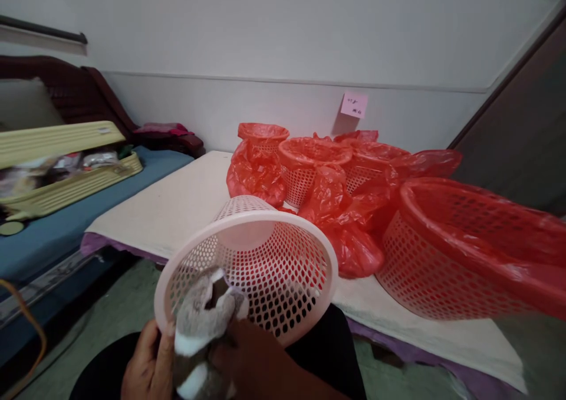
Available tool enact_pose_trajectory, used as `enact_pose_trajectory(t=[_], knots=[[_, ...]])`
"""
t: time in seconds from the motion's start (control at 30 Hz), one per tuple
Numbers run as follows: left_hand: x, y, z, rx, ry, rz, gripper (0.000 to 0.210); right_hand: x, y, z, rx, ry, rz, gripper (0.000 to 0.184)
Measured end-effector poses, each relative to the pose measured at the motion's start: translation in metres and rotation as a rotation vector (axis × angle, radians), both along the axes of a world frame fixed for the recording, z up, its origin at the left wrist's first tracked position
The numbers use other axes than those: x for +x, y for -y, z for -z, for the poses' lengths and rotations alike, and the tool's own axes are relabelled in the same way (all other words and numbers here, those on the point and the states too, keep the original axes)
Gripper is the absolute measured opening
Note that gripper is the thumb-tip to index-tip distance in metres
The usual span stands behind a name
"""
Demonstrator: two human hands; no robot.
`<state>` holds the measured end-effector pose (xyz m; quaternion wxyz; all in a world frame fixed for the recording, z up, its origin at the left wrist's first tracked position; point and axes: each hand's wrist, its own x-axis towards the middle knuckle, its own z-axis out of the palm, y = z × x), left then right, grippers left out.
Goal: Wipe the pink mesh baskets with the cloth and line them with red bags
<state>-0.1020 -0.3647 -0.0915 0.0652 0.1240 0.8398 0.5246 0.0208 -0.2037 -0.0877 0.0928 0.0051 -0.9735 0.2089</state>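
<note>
Wall (pixel 287 34) behind; basket rim (pixel 265 216) in left fingers (pixel 148 347), cloth (pixel 198 314) seemingly in right fingers (pixel 227 353).

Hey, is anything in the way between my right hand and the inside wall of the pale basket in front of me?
Only the bunched grey-and-white cloth at your right hand, by the near left of the rim. Past it, nothing visible blocks the pale basket's inside; the red bags are outside, beyond it.

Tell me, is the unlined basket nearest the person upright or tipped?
Tipped: the unlined basket has its mouth facing us and its outer wall stretching back beyond the rim.
</note>
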Motion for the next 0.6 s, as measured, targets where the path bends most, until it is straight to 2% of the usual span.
enact_pose_trajectory(t=[0.23,0.3,0.43,0.53,0.6], knots=[[-0.001,-0.007,-0.016,-0.010,-0.023,-0.047,0.059,0.030,-0.023,-0.016,0.377,0.057,0.162,0.010],[-0.004,-0.009,-0.021,-0.018,-0.036,-0.057,0.059,0.033,-0.021,-0.012,0.398,-0.024,0.139,0.013],[-0.013,-0.008,-0.029,-0.030,-0.055,-0.067,0.061,0.031,-0.008,0.010,0.461,-0.270,0.148,0.025],[-0.017,-0.007,-0.034,-0.012,-0.082,-0.062,0.058,0.027,-0.006,0.021,0.461,-0.343,0.170,0.021],[-0.017,-0.007,-0.036,0.014,-0.100,-0.081,0.054,0.023,-0.008,0.019,0.442,-0.356,0.154,0.017]])
